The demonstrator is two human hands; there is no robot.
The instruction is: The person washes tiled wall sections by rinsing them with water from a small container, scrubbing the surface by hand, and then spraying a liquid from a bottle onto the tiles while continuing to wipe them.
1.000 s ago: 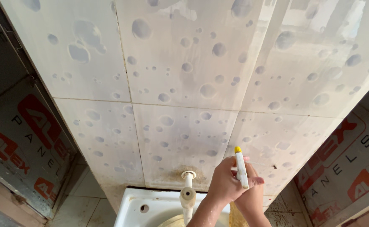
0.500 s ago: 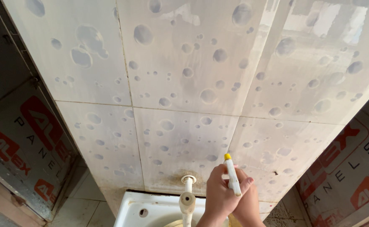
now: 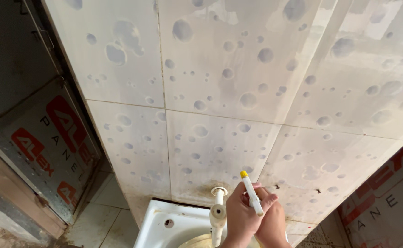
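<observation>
A white spray head with a yellow nozzle tip (image 3: 251, 196) points up toward the tiled wall (image 3: 219, 92) at the bottom of the view. My left hand (image 3: 239, 215) wraps around it from the left, fingers curled over the trigger part. My right hand (image 3: 273, 223) presses against the same sprayer from the right and behind. The bottle below the head is hidden by both hands and the frame edge.
A white basin (image 3: 161, 226) sits under the wall with a pale tap (image 3: 217, 214) rising from a stained spot. The grey-white tiles carry round bubble marks. Printed panels stand at the left (image 3: 50, 138) and the right (image 3: 394, 206); floor tiles (image 3: 98, 216) lie lower left.
The view has swung left, so the wall and sink sit further right. Both hands with the sprayer stay together, slightly lower and more to the left than a second ago.
</observation>
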